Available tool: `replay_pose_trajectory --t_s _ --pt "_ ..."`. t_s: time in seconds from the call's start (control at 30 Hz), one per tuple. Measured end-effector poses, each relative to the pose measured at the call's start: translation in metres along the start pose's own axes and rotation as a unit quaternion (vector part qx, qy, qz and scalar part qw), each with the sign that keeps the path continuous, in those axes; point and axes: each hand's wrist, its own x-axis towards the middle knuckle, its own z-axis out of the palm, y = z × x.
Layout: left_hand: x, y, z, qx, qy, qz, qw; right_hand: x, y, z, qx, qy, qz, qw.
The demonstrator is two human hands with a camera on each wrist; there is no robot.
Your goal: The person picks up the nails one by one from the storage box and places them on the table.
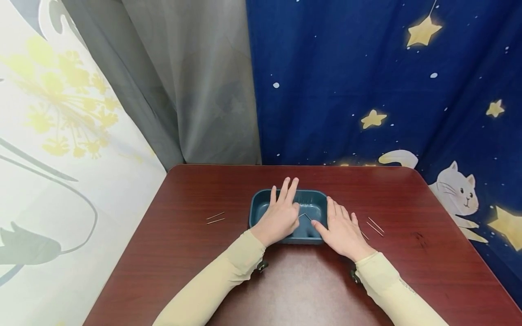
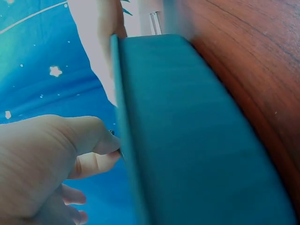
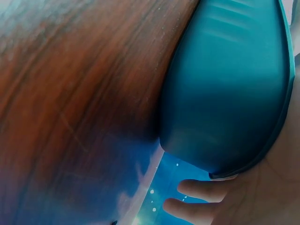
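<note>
A teal tray (image 1: 255,204) sits on the dark red table (image 1: 191,258). My left hand (image 1: 294,214) reaches over the tray, three fingers stretched out. Its thumb and a curled finger pinch a thin stick (image 1: 306,216) low inside the tray. The left wrist view shows that thumb meeting a finger of the left hand (image 2: 107,149) beside the tray wall (image 2: 187,140). My right hand (image 1: 340,224) lies flat at the tray's right front corner, thumb against the rim. In the right wrist view the right hand's palm and fingers (image 3: 201,187) rest against the tray's outer wall (image 3: 229,84).
Two thin sticks (image 1: 215,218) lie on the table left of the tray, and a few more sticks (image 1: 375,225) lie right of my right hand. Curtains hang behind the table's far edge. Bare wood (image 3: 70,93) spreads in front of the tray.
</note>
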Motion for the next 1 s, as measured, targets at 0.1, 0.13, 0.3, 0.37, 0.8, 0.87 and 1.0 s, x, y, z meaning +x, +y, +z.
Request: replay_pose_trajectory --t_s 0.1,0.13,0.3,0.37,0.8,0.87,1.0 --pt "-0.003 -0.002 -0.009 -0.004 0.004 0.005 1.0 0.0 0.0 0.0 -0.002 0.003 -0.001 1.0" --pt "-0.004 -0.002 -0.012 -0.006 0.006 0.007 0.9999 0.0 0.0 0.0 -0.004 0.005 -0.001 1.0" --pt "-0.009 -0.006 -0.024 -0.012 0.015 0.019 0.9996 0.001 0.001 0.001 -0.005 0.01 -0.002 0.9999" --pt "-0.011 -0.008 -0.028 -0.011 0.013 0.023 0.9996 0.001 0.001 0.001 -0.004 0.01 -0.002 0.9999" --pt "-0.028 -0.047 -0.055 -0.01 -0.025 0.018 0.9995 0.0 0.0 0.0 0.007 0.002 0.003 1.0" --pt "-0.033 -0.056 -0.058 -0.013 -0.027 0.013 0.9995 0.0 0.0 0.0 0.008 0.0 0.003 1.0" --pt "-0.046 -0.074 -0.059 -0.023 -0.024 0.005 0.9994 0.0 0.0 0.001 0.006 -0.001 0.003 1.0"
